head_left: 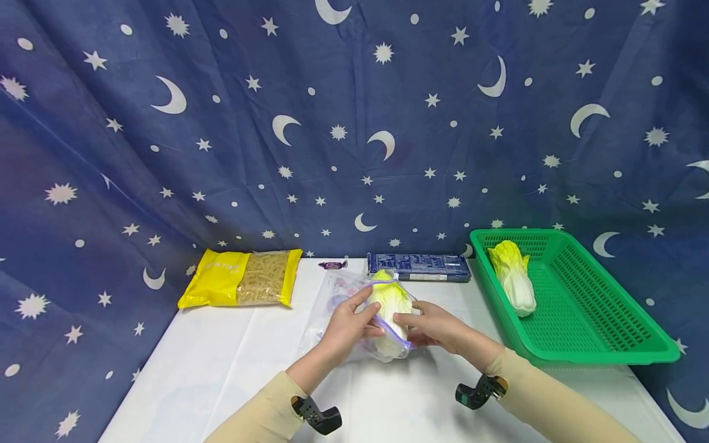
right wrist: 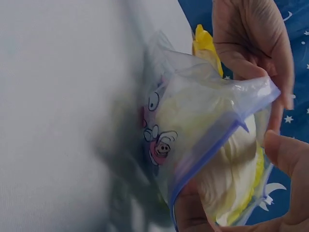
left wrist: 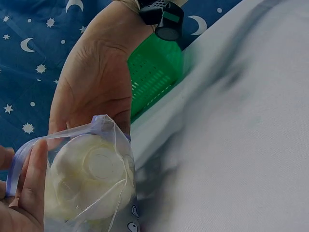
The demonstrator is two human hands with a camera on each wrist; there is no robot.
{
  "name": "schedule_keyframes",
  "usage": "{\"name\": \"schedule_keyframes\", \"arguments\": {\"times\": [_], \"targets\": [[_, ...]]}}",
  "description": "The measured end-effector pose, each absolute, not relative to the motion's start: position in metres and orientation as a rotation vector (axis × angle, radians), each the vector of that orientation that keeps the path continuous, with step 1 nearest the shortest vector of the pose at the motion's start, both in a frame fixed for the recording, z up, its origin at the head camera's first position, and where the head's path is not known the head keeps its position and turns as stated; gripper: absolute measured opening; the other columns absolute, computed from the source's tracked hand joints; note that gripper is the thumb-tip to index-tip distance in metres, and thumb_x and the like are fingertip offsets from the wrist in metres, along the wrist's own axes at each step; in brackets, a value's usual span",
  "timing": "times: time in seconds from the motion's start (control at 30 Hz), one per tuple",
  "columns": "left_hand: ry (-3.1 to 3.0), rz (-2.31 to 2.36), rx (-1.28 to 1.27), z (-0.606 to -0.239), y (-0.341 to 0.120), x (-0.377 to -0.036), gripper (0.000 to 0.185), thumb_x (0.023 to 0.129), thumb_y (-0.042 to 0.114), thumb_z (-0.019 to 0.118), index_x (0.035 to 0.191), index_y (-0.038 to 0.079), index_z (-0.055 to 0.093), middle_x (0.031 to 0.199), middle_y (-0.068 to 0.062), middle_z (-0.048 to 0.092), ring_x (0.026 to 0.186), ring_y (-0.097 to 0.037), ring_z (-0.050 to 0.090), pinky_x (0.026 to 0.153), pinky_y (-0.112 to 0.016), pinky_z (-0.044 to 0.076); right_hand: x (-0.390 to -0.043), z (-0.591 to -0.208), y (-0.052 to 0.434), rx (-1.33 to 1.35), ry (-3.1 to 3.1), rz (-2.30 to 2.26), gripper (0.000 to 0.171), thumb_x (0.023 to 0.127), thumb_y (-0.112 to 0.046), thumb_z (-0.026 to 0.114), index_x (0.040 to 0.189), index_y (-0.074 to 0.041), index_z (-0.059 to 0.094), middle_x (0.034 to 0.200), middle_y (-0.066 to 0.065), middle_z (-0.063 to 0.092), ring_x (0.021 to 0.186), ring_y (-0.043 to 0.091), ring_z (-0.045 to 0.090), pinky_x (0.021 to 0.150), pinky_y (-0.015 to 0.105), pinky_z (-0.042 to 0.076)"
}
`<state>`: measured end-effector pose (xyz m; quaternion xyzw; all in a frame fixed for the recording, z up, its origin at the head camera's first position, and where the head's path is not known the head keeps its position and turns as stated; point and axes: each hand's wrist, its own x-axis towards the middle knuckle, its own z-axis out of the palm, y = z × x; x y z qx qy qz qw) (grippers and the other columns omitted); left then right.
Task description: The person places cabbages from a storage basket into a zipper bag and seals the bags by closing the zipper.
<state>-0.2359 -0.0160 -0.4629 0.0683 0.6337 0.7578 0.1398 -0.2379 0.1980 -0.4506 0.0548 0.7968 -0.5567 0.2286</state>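
My left hand (head_left: 348, 325) and right hand (head_left: 432, 325) each pinch the purple-zippered mouth of a clear, crinkly plastic bag (head_left: 354, 307) at frame centre on the white surface (head_left: 232, 369). Inside it lies a pale, ribbed cabbage (head_left: 389, 311), long axis running away from me, yellow leafy tip pointing toward the backdrop, rounded white stem end nearest me.

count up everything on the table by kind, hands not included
napa cabbages: 2, one in the zip bag, one in the basket
clear zip bag: 1
green basket: 1
yellow pasta bag: 1
dark blue box: 1
wrapped candy: 1
total: 7
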Motion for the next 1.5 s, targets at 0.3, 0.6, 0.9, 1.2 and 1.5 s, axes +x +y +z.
{"name": "schedule_keyframes", "arguments": {"times": [0.3,0.6,0.9,1.2,1.5], "targets": [[1.852,2.21,0.122,-0.46,-0.018,-0.234,0.062,0.097,0.0,0.056,0.156,0.001,0.039,0.165,-0.019,0.027,0.063,-0.011,0.064,0.07,-0.029,0.063,-0.23,-0.458,0.214,0.143,2.434,-1.675,0.038,0.099,-0.017,0.064,0.13,0.006,0.058,0.113,0.019,0.06,0.097,0.031,0.063,0.077,0.041,0.062],[1.831,2.231,0.137,-0.458,-0.018,-0.232,0.062,0.097,0.0,0.057,0.157,0.002,0.038,0.166,-0.016,0.026,0.061,-0.01,0.065,0.068,-0.027,0.062,-0.216,-0.48,0.211,0.199,2.356,-1.785,0.032,0.095,-0.003,0.065,0.125,0.007,0.059,0.126,0.022,0.059,0.084,0.025,0.067,0.073,0.042,0.063],[1.896,2.16,0.24,-0.448,-0.025,-0.23,0.065,0.098,0.001,0.058,0.158,0.001,0.033,0.167,-0.017,0.024,0.069,-0.012,0.068,0.073,-0.031,0.063,-0.218,-0.473,0.209,0.125,2.488,-1.765,0.056,0.083,0.006,0.067,0.138,0.006,0.057,0.131,0.024,0.061,0.073,0.028,0.064,0.063,0.037,0.059],[1.991,2.009,0.33,-0.421,-0.04,-0.235,0.069,0.094,0.0,0.057,0.158,-0.003,0.03,0.169,-0.007,0.018,0.069,-0.016,0.067,0.07,-0.033,0.063,-0.224,-0.442,0.21,-0.012,2.63,-1.626,0.061,0.083,0.004,0.058,0.143,0.004,0.055,0.138,0.02,0.06,0.066,0.021,0.058,0.055,0.032,0.05],[1.993,1.958,0.329,-0.394,-0.048,-0.241,0.073,0.092,-0.003,0.055,0.159,-0.004,0.026,0.17,-0.009,0.016,0.071,-0.017,0.064,0.073,-0.034,0.063,-0.231,-0.406,0.212,-0.119,2.684,-1.507,0.06,0.087,-0.001,0.058,0.147,0.0,0.053,0.127,0.019,0.062,0.065,0.022,0.058,0.055,0.034,0.05]]}}
